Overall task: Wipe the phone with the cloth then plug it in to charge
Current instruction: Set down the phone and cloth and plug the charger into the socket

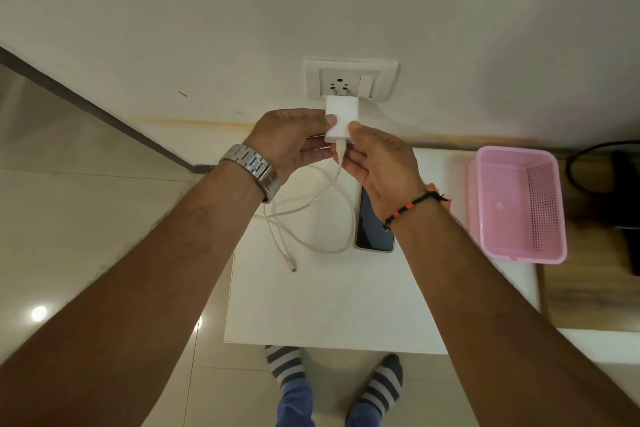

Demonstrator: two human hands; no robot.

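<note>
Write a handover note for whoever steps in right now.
Left hand and right hand both pinch the white charger adapter, prongs at the white wall socket, not fully seated.
The white cable loops on the white table; its free connector is unplugged.
The dark-screened phone lies flat on the table.
No cloth is visible.
Left: seat adapter, plug in phone.

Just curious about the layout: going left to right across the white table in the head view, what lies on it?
Loose cable end → phone lying flat, screen up → pink basket at the table's right edge.
</note>
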